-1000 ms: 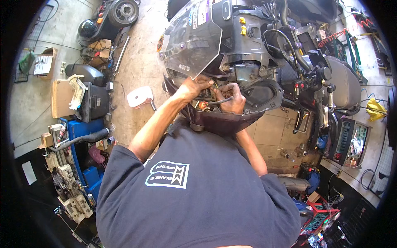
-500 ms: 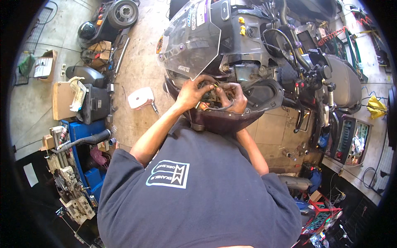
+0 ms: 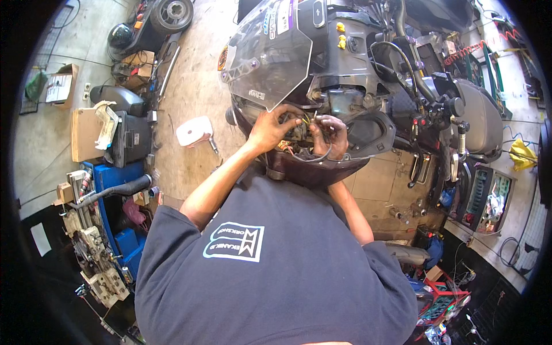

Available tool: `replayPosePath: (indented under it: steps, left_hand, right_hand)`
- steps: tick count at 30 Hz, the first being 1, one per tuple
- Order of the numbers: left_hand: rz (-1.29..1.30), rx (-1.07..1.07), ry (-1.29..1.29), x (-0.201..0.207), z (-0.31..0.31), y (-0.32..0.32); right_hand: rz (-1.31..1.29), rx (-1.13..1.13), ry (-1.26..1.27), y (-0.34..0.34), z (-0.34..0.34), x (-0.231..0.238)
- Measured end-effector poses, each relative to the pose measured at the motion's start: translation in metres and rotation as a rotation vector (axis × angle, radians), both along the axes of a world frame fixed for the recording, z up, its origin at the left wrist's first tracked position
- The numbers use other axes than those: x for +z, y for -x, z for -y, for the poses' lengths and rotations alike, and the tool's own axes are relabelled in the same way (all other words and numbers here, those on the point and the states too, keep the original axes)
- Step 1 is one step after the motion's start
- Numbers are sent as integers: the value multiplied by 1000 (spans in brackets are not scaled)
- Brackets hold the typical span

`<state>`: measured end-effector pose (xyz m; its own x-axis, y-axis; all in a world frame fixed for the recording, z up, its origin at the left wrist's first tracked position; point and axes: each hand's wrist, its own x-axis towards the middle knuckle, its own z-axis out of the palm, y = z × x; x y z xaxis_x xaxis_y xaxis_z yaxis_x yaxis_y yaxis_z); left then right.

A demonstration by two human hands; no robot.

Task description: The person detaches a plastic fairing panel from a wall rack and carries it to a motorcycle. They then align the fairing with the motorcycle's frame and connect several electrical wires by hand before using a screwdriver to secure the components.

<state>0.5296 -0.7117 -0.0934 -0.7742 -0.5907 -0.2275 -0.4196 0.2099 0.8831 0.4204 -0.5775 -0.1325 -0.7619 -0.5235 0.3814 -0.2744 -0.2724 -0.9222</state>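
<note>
Wires [image 3: 306, 119] pinched by left hand [image 3: 270, 130]; right hand [image 3: 333, 138] curled just beside, cannot tell its grip. Motorbike windscreen [image 3: 276, 66] beyond left hand; mirror [image 3: 193, 132] to its left.

The windscreen [image 3: 282, 75] crowds the left hand [image 3: 268, 130] from beyond; dark fairing [image 3: 316, 171] walls the near side. Leftward, floor [image 3: 198, 80] offers room to pass.

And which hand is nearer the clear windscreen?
The left hand, by the lowest corner of the windscreen; the right hand lies farther off.
</note>
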Motion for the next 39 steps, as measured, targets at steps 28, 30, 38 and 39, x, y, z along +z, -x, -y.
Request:
replayPosePath:
  steps: [28, 30, 38, 39]
  left_hand:
    - [-42, -45, -45, -4, 4, -1]
    - [-61, -45, -47, -4, 5, 0]
    - [-108, -118, -244, -13, 20, -6]
    - [-126, -130, -261, -14, 23, -6]
  right_hand:
    - [-28, 7, -63, 5, 8, 8]
    - [80, 60, -50, 5, 7, 8]
    - [1, 52, -108, 9, 5, 9]
    - [-48, 57, -132, 9, 4, 9]
